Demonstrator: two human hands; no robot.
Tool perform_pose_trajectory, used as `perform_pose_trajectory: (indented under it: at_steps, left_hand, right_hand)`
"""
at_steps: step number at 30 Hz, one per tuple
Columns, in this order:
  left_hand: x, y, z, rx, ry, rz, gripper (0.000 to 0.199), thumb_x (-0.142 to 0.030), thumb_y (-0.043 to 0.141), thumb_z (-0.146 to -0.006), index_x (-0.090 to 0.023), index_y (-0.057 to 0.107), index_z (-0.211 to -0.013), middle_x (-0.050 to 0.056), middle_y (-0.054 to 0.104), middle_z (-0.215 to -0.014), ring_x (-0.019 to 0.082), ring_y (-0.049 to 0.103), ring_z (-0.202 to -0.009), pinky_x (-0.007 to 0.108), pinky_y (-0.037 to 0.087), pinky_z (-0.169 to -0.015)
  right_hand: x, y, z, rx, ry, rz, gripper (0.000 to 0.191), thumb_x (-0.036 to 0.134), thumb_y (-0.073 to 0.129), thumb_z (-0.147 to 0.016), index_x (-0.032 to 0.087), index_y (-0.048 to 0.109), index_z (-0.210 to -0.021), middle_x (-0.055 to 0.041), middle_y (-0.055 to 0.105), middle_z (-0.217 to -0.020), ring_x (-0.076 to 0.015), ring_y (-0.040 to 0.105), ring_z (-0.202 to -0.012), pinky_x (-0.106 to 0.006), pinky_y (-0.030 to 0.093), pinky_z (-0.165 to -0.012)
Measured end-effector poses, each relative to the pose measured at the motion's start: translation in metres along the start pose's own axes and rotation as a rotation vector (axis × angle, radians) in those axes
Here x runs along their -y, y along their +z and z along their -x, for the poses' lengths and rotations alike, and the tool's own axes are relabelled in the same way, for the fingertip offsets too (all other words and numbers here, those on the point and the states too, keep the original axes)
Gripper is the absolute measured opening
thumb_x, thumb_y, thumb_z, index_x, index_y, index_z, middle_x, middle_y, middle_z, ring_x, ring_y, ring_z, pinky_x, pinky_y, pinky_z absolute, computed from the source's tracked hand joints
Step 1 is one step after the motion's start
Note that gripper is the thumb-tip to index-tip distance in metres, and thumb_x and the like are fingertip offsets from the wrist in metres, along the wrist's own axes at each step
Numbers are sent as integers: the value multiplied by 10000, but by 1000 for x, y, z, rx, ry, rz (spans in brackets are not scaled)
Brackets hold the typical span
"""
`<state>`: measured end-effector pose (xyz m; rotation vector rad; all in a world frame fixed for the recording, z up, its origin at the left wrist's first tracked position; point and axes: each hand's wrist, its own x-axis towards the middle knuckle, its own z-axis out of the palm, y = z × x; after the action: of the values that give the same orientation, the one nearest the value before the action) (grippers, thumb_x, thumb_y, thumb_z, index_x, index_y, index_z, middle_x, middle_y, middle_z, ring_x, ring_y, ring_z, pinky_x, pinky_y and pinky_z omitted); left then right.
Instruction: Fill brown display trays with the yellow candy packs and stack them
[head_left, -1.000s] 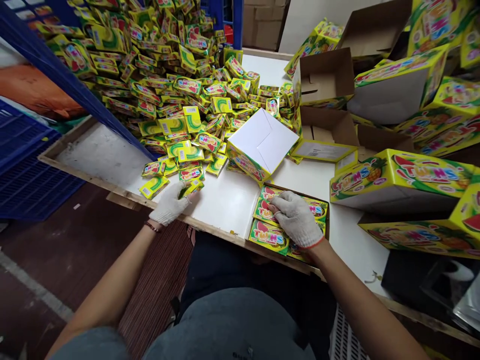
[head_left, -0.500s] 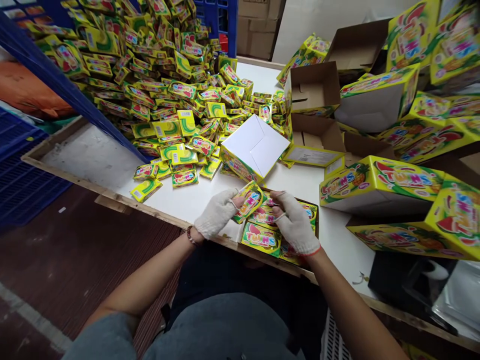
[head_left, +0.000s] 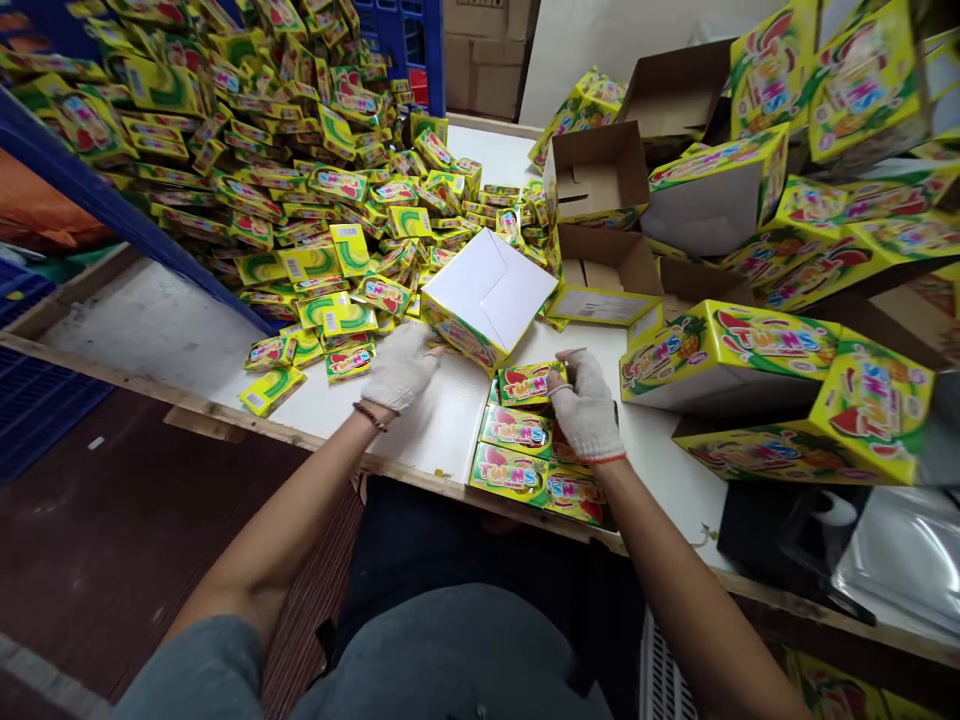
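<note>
My left hand (head_left: 401, 368), in a white glove with bare fingertips, is at the near edge of a heap of small yellow-green TWINS packs (head_left: 349, 362). Its fingers reach out apart, with no pack seen in them. My right hand (head_left: 589, 408), gloved likewise, has thumb and fingers closed on the right end of a TWINS pack (head_left: 525, 384). That pack lies at the far end of a shallow open box (head_left: 475, 440), above rows of packs lying face up. My right hand hides part of these rows.
A larger carton (head_left: 491, 295) with a white side up stands beyond the open box. Several open display cartons (head_left: 600, 170) crowd the right side. A blue crate (head_left: 150, 235) on its side spills packs at the left. A black tape dispenser (head_left: 795, 535) stands at the right.
My left hand has let go of its pack and moved left towards the heap. My right hand now grips a pack at the box's far end. The view has shifted slightly right.
</note>
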<state>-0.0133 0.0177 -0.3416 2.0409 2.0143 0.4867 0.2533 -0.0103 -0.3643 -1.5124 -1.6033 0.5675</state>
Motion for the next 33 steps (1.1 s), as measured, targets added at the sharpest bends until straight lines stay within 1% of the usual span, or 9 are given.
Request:
perform_pose_trajectory:
  at_steps: [6,9,12,16,20,22,25,28,33]
  left_hand:
    - [106,-10,22,53,-150,-220,338,-302,743,-763,-117,626,-1020,139,593,-1106,339,560,-1075,492,478,-927]
    - [130,-4,30,53,-108,-221,386,-308,681,-819,-133,610,-1155,122,578,-1201,324,530,-1159,454,449,-999]
    - [132,8,33,40,-108,-186,462,-407,681,-809,-149,616,-1186,118,621,-1136,298,568,-1075,408,468,-947]
    - [111,20,41,-25,-217,192,458,-507,692,-750,-173,652,-1061,99,669,-1007,258,583,-940,372,489,-853]
    - [66,20,56,-3,-199,723,522,-584,396,-920,-155,642,-1084,75,663,-904,191,589,-774,317,512,-678]
    - [34,15,62,10,-39,796,485,-563,438,-933,-160,648,-1102,75,665,-944,185,604,-798,317,532,-696]
    - [-17,6,70,-82,353,714,402,-421,711,-825,-188,654,-1149,89,634,-1118,222,600,-1035,382,529,-931]
    - [-58,5,81,-74,603,664,406,-300,712,-845,-206,622,-1231,114,578,-1234,243,563,-1166,421,495,-1026]
    - [-95,29,103,149,741,807,427,-339,685,-881,-207,569,-1270,110,629,-1206,240,602,-1157,400,511,-1025]
  right_hand:
    - [-1,9,14,66,-88,281,219,384,541,-904,207,641,-984,-77,599,-939,-243,567,-893,-359,458,-793]
    - [2,8,14,112,-167,366,212,368,566,-906,213,683,-989,-73,581,-931,-235,551,-888,-331,429,-754]
    - [2,10,14,146,-247,498,223,367,565,-919,213,722,-956,-83,592,-930,-242,525,-880,-337,391,-746]
    - [2,13,13,290,-389,565,211,278,543,-918,207,741,-907,-92,630,-920,-242,512,-861,-358,374,-769]
    - [17,6,15,363,-376,372,257,261,490,-933,186,714,-1035,-102,645,-932,-249,561,-882,-382,432,-802]
    - [32,-2,17,301,-299,129,356,324,463,-964,178,621,-1247,-118,646,-1066,-252,596,-977,-388,477,-844]
    - [53,-18,19,265,-106,-158,494,452,439,-986,195,469,-1408,-119,628,-1206,-229,630,-1010,-372,527,-830]
    - [58,-40,23,365,9,-71,424,476,538,-920,199,624,-1230,-95,684,-1117,-239,641,-998,-394,524,-873]
    - [37,-70,55,414,133,38,404,508,526,-903,207,700,-1110,-86,718,-1081,-248,664,-971,-361,527,-825]
